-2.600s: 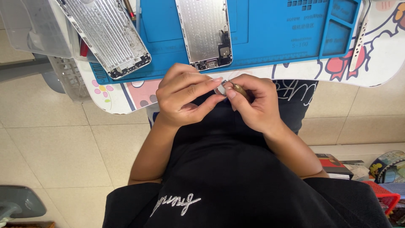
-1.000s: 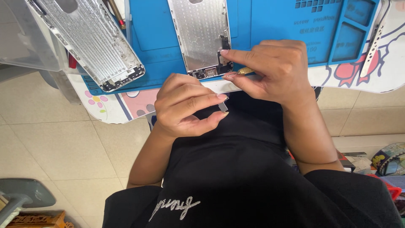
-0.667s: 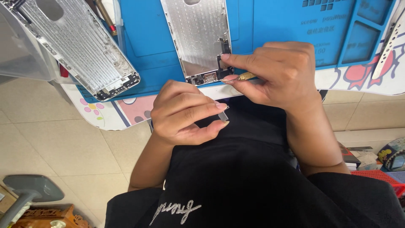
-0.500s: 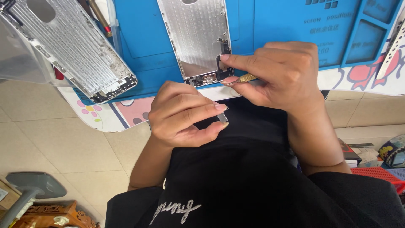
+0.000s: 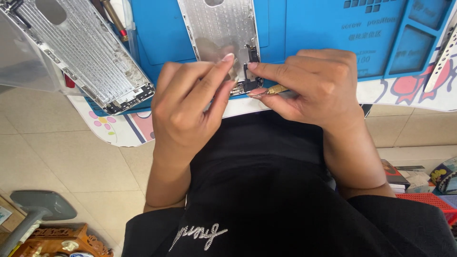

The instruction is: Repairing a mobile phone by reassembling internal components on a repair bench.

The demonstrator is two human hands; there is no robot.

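Observation:
A silver phone housing [image 5: 220, 33] lies open side up on a blue work mat [image 5: 314, 33] at the table's near edge. My left hand [image 5: 188, 102] pinches a small silvery part between thumb and forefinger and holds it at the housing's bottom end. My right hand [image 5: 312, 83] grips a small brass-tipped screwdriver [image 5: 270, 89], its tip pointing at the same bottom corner, with the forefinger touching the housing's black components.
A second silver phone housing [image 5: 81, 52] lies tilted at the left of the mat, over a clear plastic box [image 5: 24, 71]. A patterned table cover [image 5: 119, 128] shows under the mat. On the tiled floor are a grey stand base [image 5: 35, 207] and a red basket [image 5: 431, 202].
My left hand has risen from my lap to the housing's bottom end, carrying the small part. My right hand has stayed at the housing with the screwdriver.

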